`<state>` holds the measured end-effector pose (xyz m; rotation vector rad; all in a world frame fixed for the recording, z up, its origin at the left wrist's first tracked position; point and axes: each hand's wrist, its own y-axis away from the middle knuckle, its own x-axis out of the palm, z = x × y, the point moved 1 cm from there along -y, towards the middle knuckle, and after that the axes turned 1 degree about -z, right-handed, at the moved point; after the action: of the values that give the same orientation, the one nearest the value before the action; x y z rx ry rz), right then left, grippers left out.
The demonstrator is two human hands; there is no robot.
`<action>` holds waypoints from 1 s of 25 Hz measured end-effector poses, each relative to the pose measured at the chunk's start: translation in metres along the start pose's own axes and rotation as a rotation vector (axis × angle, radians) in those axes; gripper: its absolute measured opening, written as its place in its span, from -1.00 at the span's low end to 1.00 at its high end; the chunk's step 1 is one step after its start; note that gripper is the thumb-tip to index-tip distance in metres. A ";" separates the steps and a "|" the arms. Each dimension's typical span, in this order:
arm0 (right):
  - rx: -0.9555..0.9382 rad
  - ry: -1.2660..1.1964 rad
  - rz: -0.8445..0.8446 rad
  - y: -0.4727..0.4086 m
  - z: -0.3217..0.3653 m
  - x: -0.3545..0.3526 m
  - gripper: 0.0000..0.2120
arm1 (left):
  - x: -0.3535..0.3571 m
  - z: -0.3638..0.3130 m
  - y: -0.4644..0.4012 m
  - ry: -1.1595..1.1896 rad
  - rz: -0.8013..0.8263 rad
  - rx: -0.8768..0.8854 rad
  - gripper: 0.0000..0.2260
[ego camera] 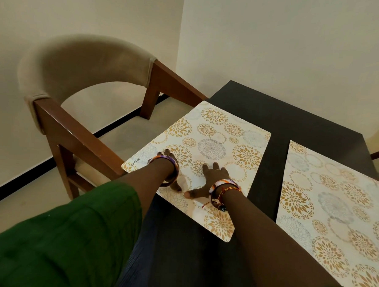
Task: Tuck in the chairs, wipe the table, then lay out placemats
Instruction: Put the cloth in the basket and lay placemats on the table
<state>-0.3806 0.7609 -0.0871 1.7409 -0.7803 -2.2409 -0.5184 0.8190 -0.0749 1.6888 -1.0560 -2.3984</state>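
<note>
Placemat lies on dark table; left hand, right hand pressed flat, gripping nothing.

Cream placemat under the hands, covered in gold and grey floral medallions; the second placemat beside it carries the same print. Table near black. Chair in reddish-brown wood with beige upholstery. Green sleeves, and bangles swirled orange, purple and white.
</note>
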 end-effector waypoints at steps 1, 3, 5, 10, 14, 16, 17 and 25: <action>-0.002 -0.003 -0.004 -0.001 -0.001 0.000 0.13 | 0.000 0.000 -0.001 0.003 -0.001 -0.004 -0.31; 0.000 -0.002 -0.006 -0.001 -0.002 -0.001 0.13 | -0.001 -0.001 -0.003 -0.001 -0.014 -0.003 -0.33; 0.008 -0.006 -0.007 -0.003 -0.003 -0.002 0.14 | -0.003 -0.003 -0.005 0.023 -0.019 -0.013 -0.28; 0.011 -0.031 -0.016 -0.004 -0.007 -0.005 0.13 | -0.008 -0.003 -0.011 0.096 -0.005 -0.023 -0.24; 0.023 -0.039 -0.016 -0.005 -0.009 -0.008 0.13 | -0.013 -0.006 -0.009 0.106 -0.001 -0.009 -0.18; 0.035 -0.051 -0.020 -0.003 -0.008 -0.009 0.12 | -0.017 -0.008 -0.007 0.068 -0.011 0.015 -0.28; 0.041 -0.063 -0.020 -0.003 -0.007 -0.010 0.11 | -0.018 -0.009 -0.006 0.047 -0.016 0.022 -0.31; 0.059 -0.085 -0.023 0.021 0.001 -0.010 -0.12 | -0.021 -0.017 0.003 0.016 -0.068 0.059 -0.51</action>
<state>-0.3818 0.7475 -0.0677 1.6979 -0.8562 -2.3428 -0.4968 0.8162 -0.0594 1.7871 -1.0955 -2.4129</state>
